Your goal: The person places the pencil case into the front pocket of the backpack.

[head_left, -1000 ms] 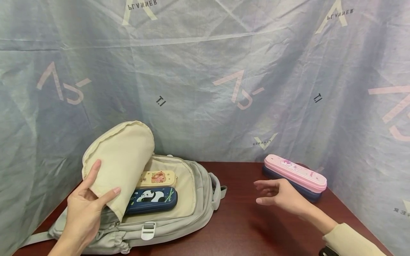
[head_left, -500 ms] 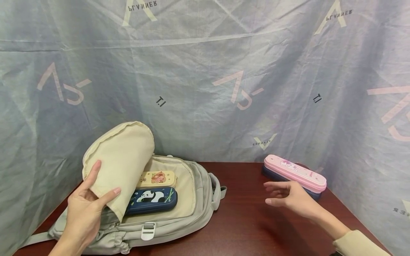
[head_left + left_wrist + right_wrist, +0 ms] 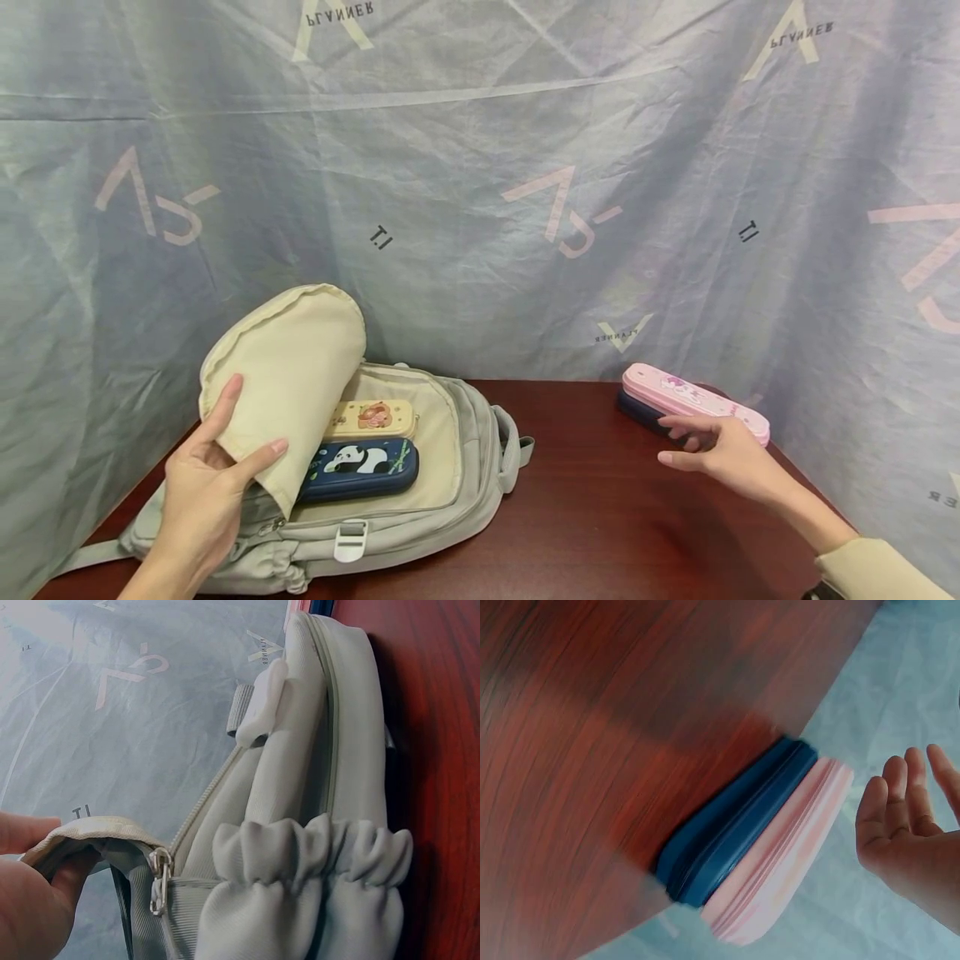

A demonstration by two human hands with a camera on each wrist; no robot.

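Observation:
My left hand (image 3: 202,492) pinches the edge of the cream-lined front flap (image 3: 300,375) of a pale grey backpack (image 3: 480,475), holding it raised. In the left wrist view the flap edge (image 3: 112,827) runs between thumb and fingers, beside a metal zipper pull (image 3: 159,881). Inside the opened backpack lie a yellow pencil case (image 3: 375,418) and a navy panda pencil case (image 3: 360,468), both partly hidden by the flap. My right hand (image 3: 731,457), fingers relaxed and holding nothing, hovers in front of a pink pencil case (image 3: 667,387) stacked on a dark blue one (image 3: 739,825).
A dark red wooden table (image 3: 570,500) carries the backpack at left and the two stacked cases at back right. Grey printed cloth (image 3: 480,208) hangs behind and along both sides. A strap (image 3: 90,557) trails from the backpack toward the left.
My right hand has moved right, closer to the stacked pencil cases, and now overlaps them in the head view. The left hand keeps its grip on the flap.

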